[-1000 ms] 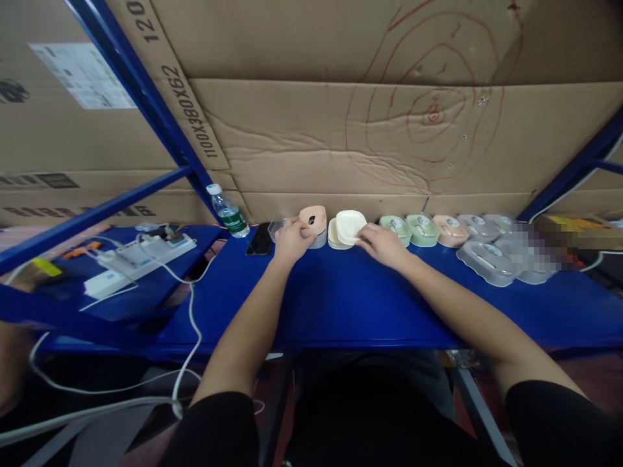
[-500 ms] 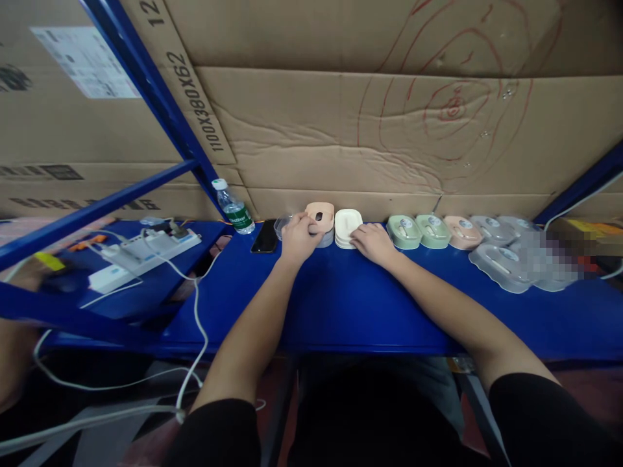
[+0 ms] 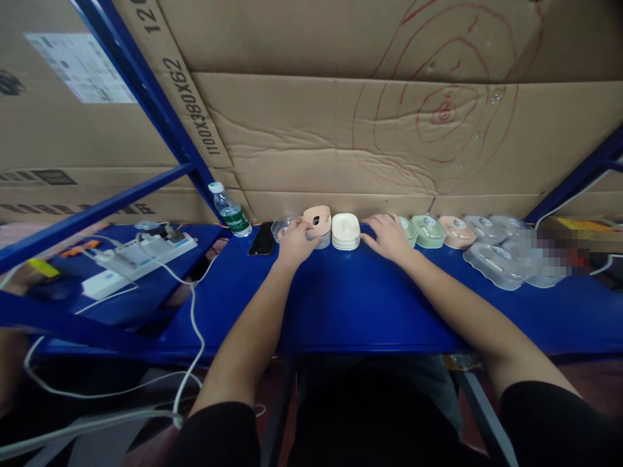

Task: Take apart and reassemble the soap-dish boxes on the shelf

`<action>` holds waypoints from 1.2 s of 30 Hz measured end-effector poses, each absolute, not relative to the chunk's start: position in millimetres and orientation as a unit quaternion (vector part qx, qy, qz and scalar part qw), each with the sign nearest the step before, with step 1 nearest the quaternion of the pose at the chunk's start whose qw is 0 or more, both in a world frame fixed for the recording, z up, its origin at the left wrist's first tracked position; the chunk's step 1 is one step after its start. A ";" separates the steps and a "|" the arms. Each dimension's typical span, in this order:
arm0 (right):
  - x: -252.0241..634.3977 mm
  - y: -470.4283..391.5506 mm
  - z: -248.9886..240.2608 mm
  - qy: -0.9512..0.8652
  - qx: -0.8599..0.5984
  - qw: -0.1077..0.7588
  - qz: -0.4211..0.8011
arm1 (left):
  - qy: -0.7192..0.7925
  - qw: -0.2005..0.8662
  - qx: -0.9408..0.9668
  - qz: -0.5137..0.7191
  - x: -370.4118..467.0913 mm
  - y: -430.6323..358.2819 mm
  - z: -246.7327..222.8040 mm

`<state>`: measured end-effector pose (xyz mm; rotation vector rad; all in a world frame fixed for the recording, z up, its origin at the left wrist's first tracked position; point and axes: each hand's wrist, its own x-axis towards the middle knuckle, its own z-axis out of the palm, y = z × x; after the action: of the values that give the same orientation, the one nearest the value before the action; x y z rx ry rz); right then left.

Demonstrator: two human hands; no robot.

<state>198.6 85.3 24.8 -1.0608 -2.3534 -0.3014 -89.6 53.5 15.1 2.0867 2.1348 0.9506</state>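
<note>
My left hand [image 3: 294, 245] lies at the left side of a stack topped by a peach-coloured plastic piece [image 3: 318, 219] with a dark oval slot; greyish pieces show under it. Its fingers are apart, the tips at the stack's near-left edge. Partly behind this hand is a round clear plastic piece [image 3: 281, 226]. A short stack of cream-coloured square pieces [image 3: 346, 231] stands just right of the peach stack. Right of the cream stack, my right hand [image 3: 390, 237] is open, thumb and fingers spread, holding nothing. It partly covers a green lidded box [image 3: 407, 227].
Another green box [image 3: 429, 231], a peach box [image 3: 457, 232] and several grey-clear boxes [image 3: 496, 263] line the right side of the blue table [image 3: 360, 305]. To the left are a phone [image 3: 261, 239], a water bottle [image 3: 230, 210] and a power strip [image 3: 139, 263] with white cables.
My right hand has come off the cream stack and moved right, its fingers spreading. My left hand has slid back from the top of the peach piece to its left side.
</note>
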 end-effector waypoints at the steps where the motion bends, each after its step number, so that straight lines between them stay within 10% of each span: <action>1: 208.1 84.6 26.2 -0.868 -0.404 0.265 -0.117 | 0.682 0.005 0.664 0.306 -89.2 53.3 15.5; 12: 281.8 76.5 1.8 -0.821 -0.535 0.173 -0.099 | 0.619 -0.127 0.650 0.423 -79.3 48.0 20.5; 29: 260.9 41.0 37.3 -0.843 -0.459 0.278 0.040 | 0.371 -0.118 0.871 0.299 -30.7 29.6 9.1; 36: 259.9 39.4 40.5 -0.790 -0.300 0.325 0.425 | 0.282 -0.185 0.881 0.332 -18.0 13.8 17.6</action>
<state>259.9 39.4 40.5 -0.7869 -2.0698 1.1143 -18.0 13.8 17.6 3.1512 1.0080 1.1856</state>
